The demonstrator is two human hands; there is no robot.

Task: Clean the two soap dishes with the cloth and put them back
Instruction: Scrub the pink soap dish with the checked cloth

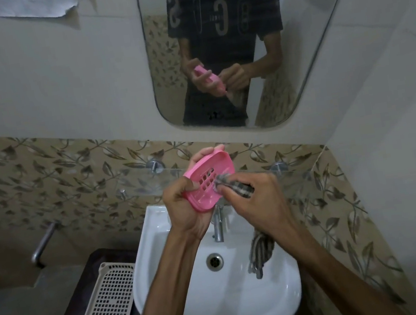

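Observation:
My left hand (186, 211) grips a pink slotted soap dish (205, 182), tilted with its inside facing me, above the white sink (185, 303). My right hand (255, 204) holds a grey striped cloth (232, 183) and presses its bunched end against the dish's right inner side. The cloth's loose tail (261, 251) hangs below my right wrist over the basin. Only this one soap dish is in sight.
A chrome tap (218, 226) stands under the dish, with the drain (214, 261) below it. A glass shelf (148, 182) on chrome pegs runs along the leaf-patterned tiles. A white perforated tray (107, 304) rests on a dark stool left of the sink. The mirror (318, 33) above reflects my hands.

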